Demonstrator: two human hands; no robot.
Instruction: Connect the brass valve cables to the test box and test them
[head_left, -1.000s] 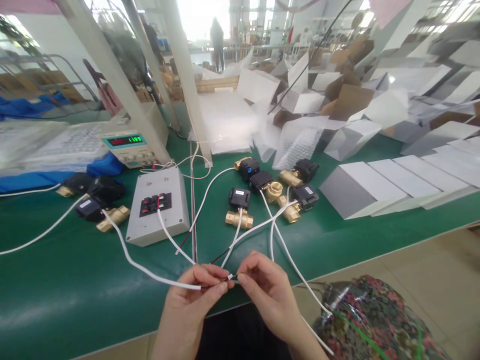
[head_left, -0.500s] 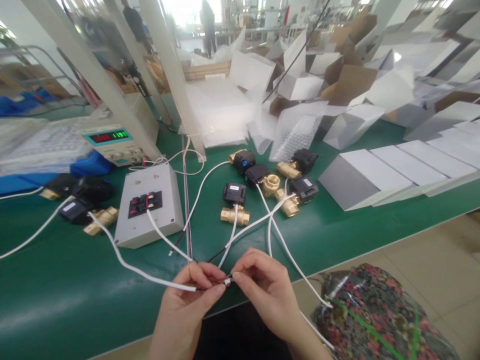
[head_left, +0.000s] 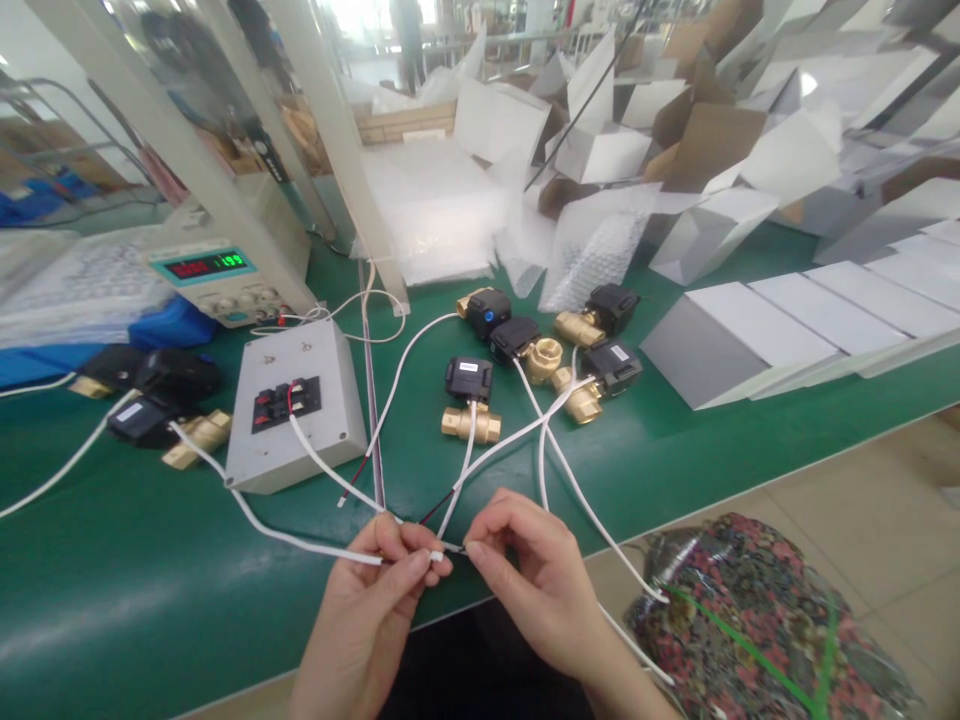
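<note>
Head view, green bench, left to right. Far left: three brass valves with black actuators in a cluster, one white lead running off the left edge. Behind them, one power supply with a lit red and green readout. Next, one grey terminal box with red and black clips, leads plugged in. Centre: five more brass valves, white leads trailing toward the bench edge; the nearest one stands alone. Right: a row of flat white boxes, exact count unclear. Bottom right: one floral bag.

Left hand pinched shut, thumb and forefinger on a white wire end. Right hand pinched shut on the thin lead tip just beside it. Both meet over the near bench edge, fingertips almost touching.
</note>
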